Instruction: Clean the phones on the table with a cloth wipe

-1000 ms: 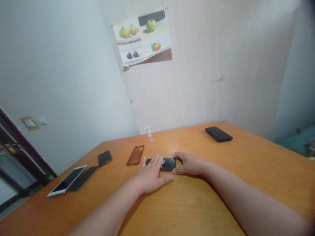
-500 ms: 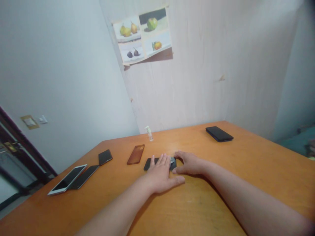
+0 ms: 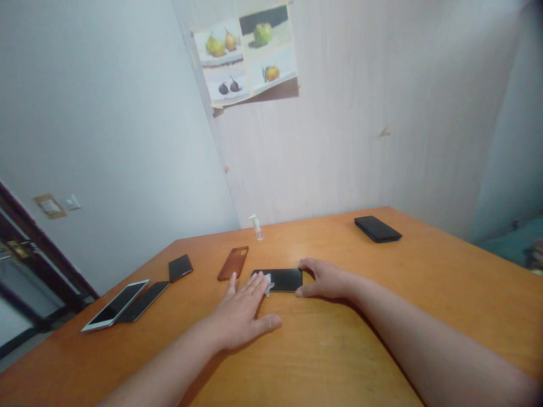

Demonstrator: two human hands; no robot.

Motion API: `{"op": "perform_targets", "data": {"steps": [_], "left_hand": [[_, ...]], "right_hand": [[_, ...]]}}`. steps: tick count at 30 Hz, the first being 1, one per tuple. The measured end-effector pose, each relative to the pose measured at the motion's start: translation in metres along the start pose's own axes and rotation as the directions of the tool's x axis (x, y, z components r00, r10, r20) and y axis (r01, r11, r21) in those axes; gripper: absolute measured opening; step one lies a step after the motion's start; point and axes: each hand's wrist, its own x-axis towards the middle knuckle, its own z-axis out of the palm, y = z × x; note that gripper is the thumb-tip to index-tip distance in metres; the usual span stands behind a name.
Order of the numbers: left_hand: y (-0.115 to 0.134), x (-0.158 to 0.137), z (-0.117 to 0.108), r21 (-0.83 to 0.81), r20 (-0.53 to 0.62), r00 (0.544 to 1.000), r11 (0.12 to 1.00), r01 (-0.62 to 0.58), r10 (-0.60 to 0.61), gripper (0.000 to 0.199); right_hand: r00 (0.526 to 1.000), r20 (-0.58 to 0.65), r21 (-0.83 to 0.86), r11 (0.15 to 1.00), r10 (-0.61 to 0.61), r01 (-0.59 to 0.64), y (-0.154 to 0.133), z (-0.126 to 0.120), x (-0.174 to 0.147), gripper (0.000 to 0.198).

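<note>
A black smartphone (image 3: 287,280) lies flat on the wooden table with its long side running left to right. My right hand (image 3: 324,279) grips its right end between thumb and fingers. Over the left end, my left hand (image 3: 242,312) lies flat with fingers stretched out and the thumb spread to the right. A crumpled white tissue (image 3: 269,285) sticks out from under its fingertips, pressed on the screen. Just beyond the left fingers rests a brown phone case (image 3: 233,263).
At the left lie a white tablet (image 3: 116,305), a dark flat device (image 3: 144,302) and a small black device (image 3: 180,267). A small clear pump bottle (image 3: 257,228) stands at the back. A black wallet-like case (image 3: 377,229) lies at the back right of the table (image 3: 339,350).
My left hand has slid left along the phone with the tissue, uncovering the middle and right of the screen. My right hand stays at the right end.
</note>
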Motion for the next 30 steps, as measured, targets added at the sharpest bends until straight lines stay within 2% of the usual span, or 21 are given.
{"op": "perform_targets", "data": {"steps": [3, 6, 10, 16, 20, 23, 30], "left_hand": [[-0.014, -0.011, 0.001, 0.027, -0.018, 0.999, 0.999, 0.040, -0.040, 0.086], [-0.012, -0.011, 0.001, 0.035, -0.021, 0.999, 0.999, 0.037, -0.036, 0.089], [0.007, 0.005, 0.002, 0.021, -0.029, 1.000, 1.000, -0.011, 0.012, 0.093], [0.048, 0.034, 0.000, -0.051, -0.018, 0.989, 0.988, -0.144, 0.143, 0.097], [0.062, 0.038, -0.005, -0.072, -0.019, 0.981, 0.978, -0.194, 0.193, 0.093], [0.055, 0.029, -0.009, -0.073, 0.001, 0.984, 0.981, -0.178, 0.178, 0.092], [0.016, -0.009, -0.006, -0.011, 0.023, 0.998, 0.998, -0.059, 0.059, 0.088]], "right_hand": [[1.000, 0.009, -0.007, 1.000, -0.013, 0.013, 0.000, 0.000, 0.000, 0.061], [0.999, 0.012, -0.019, 0.999, -0.042, 0.043, 0.001, -0.001, 0.000, 0.062], [0.999, 0.028, -0.027, 0.999, -0.045, 0.046, 0.002, -0.002, 0.000, 0.063], [0.998, 0.029, -0.013, 0.999, -0.049, 0.049, -0.001, -0.004, -0.003, 0.057], [0.996, 0.028, 0.023, 0.996, -0.082, 0.081, -0.002, -0.004, -0.003, 0.054], [0.998, 0.029, 0.015, 0.998, -0.054, 0.053, 0.002, -0.002, -0.003, 0.058], [0.998, 0.066, -0.027, 1.000, -0.009, 0.010, 0.001, -0.003, -0.002, 0.067]]}}
